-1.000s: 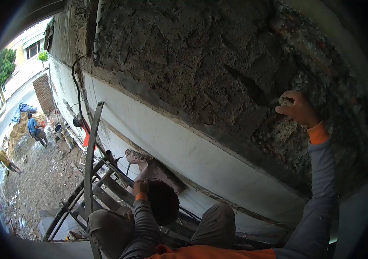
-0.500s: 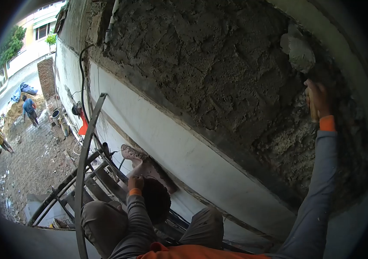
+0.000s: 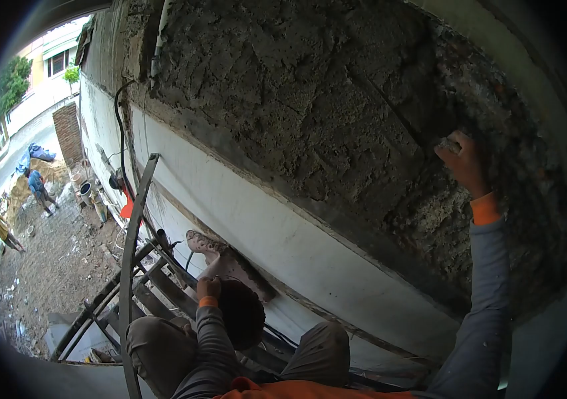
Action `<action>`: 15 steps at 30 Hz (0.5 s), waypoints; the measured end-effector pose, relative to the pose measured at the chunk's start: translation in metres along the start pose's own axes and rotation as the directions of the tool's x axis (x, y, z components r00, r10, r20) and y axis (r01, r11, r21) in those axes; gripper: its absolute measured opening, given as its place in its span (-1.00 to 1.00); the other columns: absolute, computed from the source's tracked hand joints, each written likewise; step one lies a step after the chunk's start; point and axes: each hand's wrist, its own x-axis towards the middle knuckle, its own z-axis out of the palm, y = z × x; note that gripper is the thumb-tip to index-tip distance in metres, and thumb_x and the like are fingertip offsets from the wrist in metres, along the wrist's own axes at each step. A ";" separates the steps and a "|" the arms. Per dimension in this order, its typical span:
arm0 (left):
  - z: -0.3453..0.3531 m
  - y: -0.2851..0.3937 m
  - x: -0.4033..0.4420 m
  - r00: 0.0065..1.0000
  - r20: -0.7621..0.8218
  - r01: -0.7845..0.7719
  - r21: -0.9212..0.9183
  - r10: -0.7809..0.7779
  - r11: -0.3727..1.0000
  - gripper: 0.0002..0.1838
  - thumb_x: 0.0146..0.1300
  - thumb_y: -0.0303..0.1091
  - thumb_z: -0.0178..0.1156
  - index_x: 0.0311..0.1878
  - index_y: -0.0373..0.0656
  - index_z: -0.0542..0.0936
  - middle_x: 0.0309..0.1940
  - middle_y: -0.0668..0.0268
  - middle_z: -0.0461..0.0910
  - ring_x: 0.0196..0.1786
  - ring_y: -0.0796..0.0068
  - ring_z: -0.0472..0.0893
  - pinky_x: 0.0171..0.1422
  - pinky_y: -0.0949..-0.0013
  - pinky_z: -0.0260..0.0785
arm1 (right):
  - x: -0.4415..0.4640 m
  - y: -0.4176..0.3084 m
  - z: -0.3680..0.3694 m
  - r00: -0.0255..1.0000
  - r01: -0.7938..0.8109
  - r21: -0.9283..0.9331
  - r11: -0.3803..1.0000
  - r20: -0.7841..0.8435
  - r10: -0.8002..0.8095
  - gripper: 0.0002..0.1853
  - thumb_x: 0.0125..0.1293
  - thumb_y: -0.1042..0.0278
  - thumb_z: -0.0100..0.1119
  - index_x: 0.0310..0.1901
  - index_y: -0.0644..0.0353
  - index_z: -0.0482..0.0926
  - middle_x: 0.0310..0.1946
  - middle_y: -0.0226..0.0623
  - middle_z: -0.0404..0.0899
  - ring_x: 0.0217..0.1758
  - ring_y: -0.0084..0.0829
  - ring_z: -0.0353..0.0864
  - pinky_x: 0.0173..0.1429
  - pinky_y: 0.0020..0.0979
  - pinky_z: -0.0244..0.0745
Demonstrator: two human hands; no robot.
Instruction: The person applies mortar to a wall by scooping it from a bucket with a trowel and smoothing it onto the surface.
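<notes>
My right hand (image 3: 464,165) is closed round the handle of a trowel (image 3: 445,143), against the rough wall on the right. The trowel's blade is turned nearly edge-on and hard to tell from the dark mortar. Wet grey mortar (image 3: 310,100) covers much of the wall panel, with ridges and smears on its surface. Low down, between my knees, my left hand (image 3: 208,288) is closed on the rim of a dark round pan (image 3: 240,316). The pan's contents cannot be made out.
A curved metal bar (image 3: 136,233) rises left of my knee, beside a dark metal frame (image 3: 104,312) with slats. A pale ledge (image 3: 257,199) runs below the mortar. A mortar-smeared pinkish piece (image 3: 223,263) lies beyond the pan. Far below, two people (image 3: 40,189) stand on rubble ground.
My right hand has moved left and down, and the trowel has turned from showing its mortar-coated flat face to edge-on. The left hand keeps its hold on the pan.
</notes>
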 end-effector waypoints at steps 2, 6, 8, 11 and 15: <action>-0.007 0.006 -0.004 0.999 0.044 -0.006 0.004 0.006 1.000 -0.62 0.04 -0.07 0.14 -0.45 -0.29 0.59 -0.39 -0.09 0.55 -0.24 -0.08 0.55 -0.11 0.09 0.38 | -0.012 -0.037 0.006 0.987 -0.063 0.031 0.998 0.153 0.057 -0.66 0.06 0.24 0.29 -0.40 0.30 0.35 -0.59 -0.19 0.37 -0.53 -0.39 0.30 -0.38 -0.38 0.30; -0.014 0.007 -0.011 1.000 0.026 0.000 -0.037 0.001 0.999 -0.63 0.05 -0.08 0.12 -0.45 -0.27 0.60 -0.40 -0.05 0.55 -0.23 -0.07 0.54 -0.13 0.09 0.38 | -0.093 -0.085 0.073 0.893 -0.042 0.221 0.974 0.445 -0.062 -0.63 -0.03 0.13 0.35 -0.43 0.23 0.42 -0.72 -0.13 0.40 -0.63 -0.21 0.48 -0.48 -0.31 0.35; -0.018 0.010 -0.011 1.000 0.008 -0.007 -0.051 0.007 0.999 -0.62 0.05 -0.07 0.11 -0.46 -0.27 0.60 -0.41 -0.05 0.54 -0.24 -0.08 0.53 -0.13 0.09 0.38 | -0.160 -0.109 0.124 0.742 -0.050 0.260 0.964 0.656 -0.138 -0.69 -0.01 0.12 0.23 -0.44 0.23 0.49 -0.54 -0.04 0.54 -0.41 -0.02 0.57 -0.33 -0.19 0.46; -0.019 0.007 -0.012 1.000 -0.001 -0.025 -0.035 0.025 0.999 -0.60 0.04 -0.03 0.13 -0.45 -0.26 0.60 -0.40 -0.06 0.54 -0.23 -0.08 0.53 -0.12 0.09 0.38 | -0.273 -0.140 0.223 0.403 -0.119 0.166 0.979 0.909 -0.105 -0.74 0.01 0.21 0.03 -0.38 0.23 0.54 -0.36 0.01 0.58 -0.27 0.04 0.58 -0.14 -0.09 0.47; -0.025 0.015 -0.017 0.999 0.041 -0.010 -0.022 0.011 1.000 -0.57 0.06 0.00 0.12 -0.42 -0.28 0.60 -0.36 -0.08 0.55 -0.19 -0.04 0.55 -0.10 0.12 0.37 | -0.341 -0.189 0.296 0.520 0.028 0.284 0.958 0.815 -0.257 -0.82 0.05 0.23 0.07 -0.40 0.13 0.55 -0.50 -0.15 0.58 -0.39 -0.08 0.60 -0.25 -0.10 0.49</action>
